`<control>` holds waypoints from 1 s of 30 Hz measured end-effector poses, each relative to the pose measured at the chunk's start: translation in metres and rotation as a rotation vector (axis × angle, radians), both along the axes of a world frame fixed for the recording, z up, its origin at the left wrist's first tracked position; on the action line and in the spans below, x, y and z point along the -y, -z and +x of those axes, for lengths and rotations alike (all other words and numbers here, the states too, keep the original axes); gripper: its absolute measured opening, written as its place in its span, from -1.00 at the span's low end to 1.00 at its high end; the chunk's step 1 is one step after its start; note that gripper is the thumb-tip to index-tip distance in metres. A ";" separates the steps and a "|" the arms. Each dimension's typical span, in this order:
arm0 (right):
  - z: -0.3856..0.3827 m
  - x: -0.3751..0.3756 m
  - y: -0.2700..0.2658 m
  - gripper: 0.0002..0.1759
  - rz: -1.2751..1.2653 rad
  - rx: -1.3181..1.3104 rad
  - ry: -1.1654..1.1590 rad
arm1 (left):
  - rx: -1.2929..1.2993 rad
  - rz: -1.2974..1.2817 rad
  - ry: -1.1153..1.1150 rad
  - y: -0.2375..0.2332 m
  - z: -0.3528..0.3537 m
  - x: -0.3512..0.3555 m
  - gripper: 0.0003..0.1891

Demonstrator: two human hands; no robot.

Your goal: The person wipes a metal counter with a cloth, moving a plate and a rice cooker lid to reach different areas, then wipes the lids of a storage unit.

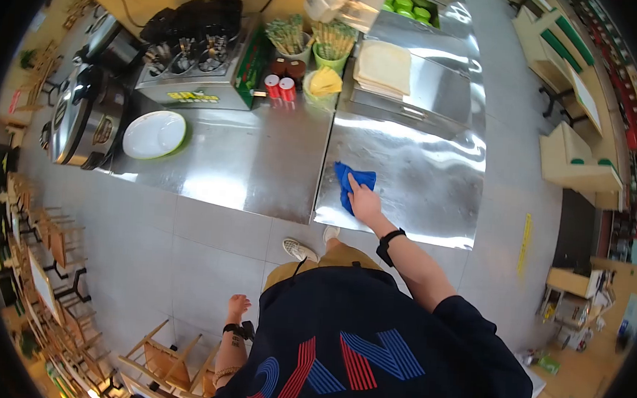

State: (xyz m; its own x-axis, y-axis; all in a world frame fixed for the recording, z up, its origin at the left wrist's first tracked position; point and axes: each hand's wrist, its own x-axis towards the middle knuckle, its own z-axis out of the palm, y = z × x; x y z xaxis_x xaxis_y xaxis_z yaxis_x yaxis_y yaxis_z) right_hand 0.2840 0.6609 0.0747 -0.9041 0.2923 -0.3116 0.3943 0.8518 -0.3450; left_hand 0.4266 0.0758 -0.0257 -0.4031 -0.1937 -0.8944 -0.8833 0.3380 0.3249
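Observation:
My right hand (364, 202) presses a blue cloth (354, 183) onto the right steel counter (429, 184), close to the seam between the two counters and near the front edge. The cloth is bunched under my fingers, with parts of it sticking out to the left and below. My left hand (238, 306) hangs low beside my body, away from the counters, with its fingers loosely curled; whether they are closed is too small to tell. A stack of pale square sheets (383, 68) lies behind the cloth.
On the left counter (255, 166) are a white and green bowl (155, 135), a cooker (86, 123), a utensil holder (198, 78), red cans (286, 89) and green cups of wrapped sticks (333, 47). A wooden chair (166, 361) stands at lower left.

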 end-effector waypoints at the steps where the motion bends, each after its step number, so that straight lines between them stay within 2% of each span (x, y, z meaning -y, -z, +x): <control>1: 0.025 0.001 -0.002 -0.29 -0.001 0.001 0.001 | -0.013 0.003 0.024 0.005 -0.011 0.006 -0.74; 4: 0.079 -0.014 -0.011 -0.31 0.026 0.046 0.082 | -0.027 0.025 0.119 0.026 -0.052 0.015 -0.75; 6: 0.112 -0.031 -0.011 -0.34 0.074 0.096 0.192 | -0.118 0.072 0.270 0.054 -0.077 0.027 -0.79; 7: 0.125 -0.041 -0.005 -0.35 0.082 0.072 0.246 | -0.168 0.056 0.328 0.052 -0.088 0.018 -0.80; 10: 0.140 -0.066 0.004 -0.30 0.091 0.074 0.320 | -0.309 0.055 0.392 0.022 -0.131 -0.016 -0.81; 11: 0.137 -0.071 0.014 -0.29 0.133 0.007 0.446 | -0.394 0.073 0.402 0.010 -0.138 -0.030 -0.80; 12: 0.128 -0.074 0.021 -0.29 0.170 -0.063 0.572 | -0.403 0.060 0.400 0.000 -0.142 -0.047 -0.80; 14: 0.079 -0.085 0.019 -0.31 0.113 -0.099 0.589 | -0.592 0.049 0.501 -0.025 -0.155 -0.082 -0.79; 15: 0.058 -0.093 0.012 -0.34 0.086 -0.111 0.614 | -0.600 0.031 0.503 -0.038 -0.162 -0.100 -0.79; 17: 0.015 -0.103 0.000 -0.44 0.032 -0.105 0.538 | -0.701 -0.077 0.735 -0.070 -0.180 -0.142 -0.78; 18: -0.006 -0.108 0.000 -0.43 0.043 -0.090 0.490 | -0.709 -0.090 0.734 -0.083 -0.189 -0.165 -0.78; 20: -0.045 -0.120 0.003 -0.42 0.014 -0.116 0.366 | -0.867 -0.168 0.975 -0.105 -0.210 -0.213 -0.76; 22: -0.084 -0.125 0.005 -0.42 -0.018 -0.134 0.308 | -0.847 -0.113 1.032 -0.114 -0.224 -0.265 -0.66; 24: -0.119 -0.126 0.012 -0.42 -0.077 -0.166 0.106 | -0.745 -0.142 1.112 -0.109 -0.227 -0.317 -0.61; 26: -0.148 -0.124 0.011 -0.46 -0.126 -0.232 0.032 | -0.636 -0.161 1.200 -0.105 -0.232 -0.357 -0.54; 27: -0.160 -0.124 0.006 -0.44 -0.142 -0.222 0.004 | -0.562 -0.306 1.261 -0.105 -0.231 -0.372 -0.50; 28: -0.170 -0.126 0.001 -0.43 -0.156 -0.209 -0.021 | -0.487 -0.449 1.321 -0.103 -0.229 -0.384 -0.46; 30: -0.186 -0.134 0.002 -0.43 -0.179 -0.180 -0.068 | -0.487 -0.431 1.377 -0.069 -0.231 -0.365 -0.47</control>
State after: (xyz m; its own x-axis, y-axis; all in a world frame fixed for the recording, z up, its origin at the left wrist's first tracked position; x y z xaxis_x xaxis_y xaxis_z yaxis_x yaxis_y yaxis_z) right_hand 0.0982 0.7951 0.0722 -0.9653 0.1835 -0.1857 0.2570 0.7932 -0.5521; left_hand 0.1958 0.4409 0.0429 -0.7120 0.3643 -0.6002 0.3495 0.9253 0.1470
